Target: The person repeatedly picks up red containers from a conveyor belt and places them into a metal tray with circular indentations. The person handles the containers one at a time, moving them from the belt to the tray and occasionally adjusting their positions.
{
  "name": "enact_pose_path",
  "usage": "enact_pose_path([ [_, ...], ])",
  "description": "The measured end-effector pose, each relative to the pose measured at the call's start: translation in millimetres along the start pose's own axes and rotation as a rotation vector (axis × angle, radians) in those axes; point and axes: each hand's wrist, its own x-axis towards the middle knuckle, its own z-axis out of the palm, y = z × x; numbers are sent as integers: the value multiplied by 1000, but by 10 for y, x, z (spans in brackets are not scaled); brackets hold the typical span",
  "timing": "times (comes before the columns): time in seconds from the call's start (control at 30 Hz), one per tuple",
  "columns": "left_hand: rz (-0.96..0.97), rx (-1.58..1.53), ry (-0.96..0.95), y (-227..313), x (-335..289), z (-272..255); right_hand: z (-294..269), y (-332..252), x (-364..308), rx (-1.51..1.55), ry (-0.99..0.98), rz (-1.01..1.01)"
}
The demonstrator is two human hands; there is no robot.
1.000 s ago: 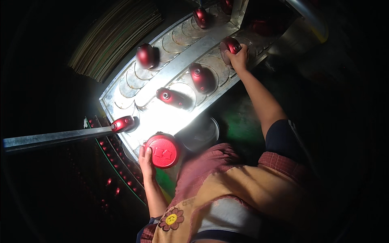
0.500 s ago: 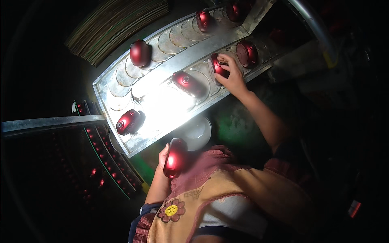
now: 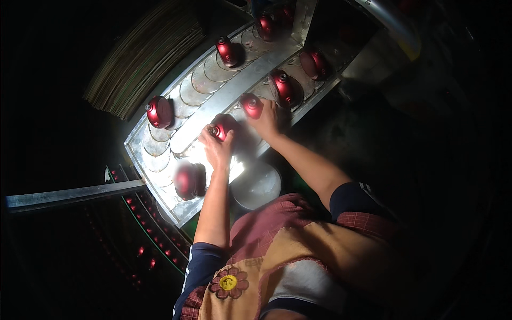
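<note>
In the middle of the near lane my left hand (image 3: 215, 150) has its fingers and thumb closed around a glossy red bottle (image 3: 220, 129) with a short neck. Just right of it, my right hand (image 3: 268, 121) grips another red bottle (image 3: 251, 108), covering part of its side. Both bottles are over the metal conveyor (image 3: 255, 70); whether their bases touch it is hidden by hands and glare. Nearer the conveyor's left end is a blurred red bottle (image 3: 186, 180). Beyond my right hand a red bottle (image 3: 282, 88) lies tilted, neck toward me.
Several red bottles, including one at the far left (image 3: 159, 112), sit along the far lane. A pale bowl (image 3: 257, 184) is below the near edge. A metal bar (image 3: 74, 194) reaches left from the conveyor. Stacked thin sheets (image 3: 144, 58) stand behind. Racked red pieces show lower left.
My left hand has risen from before my apron to the near lane. My right hand has moved left to another spot along it. Far-lane bottles have shifted toward the lower left.
</note>
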Motion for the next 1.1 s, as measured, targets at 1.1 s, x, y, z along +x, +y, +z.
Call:
enact_pose_path([
  [1.1,-311,-624,-576,390,-737,762,-440,1235,1392,-140,-75,227],
])
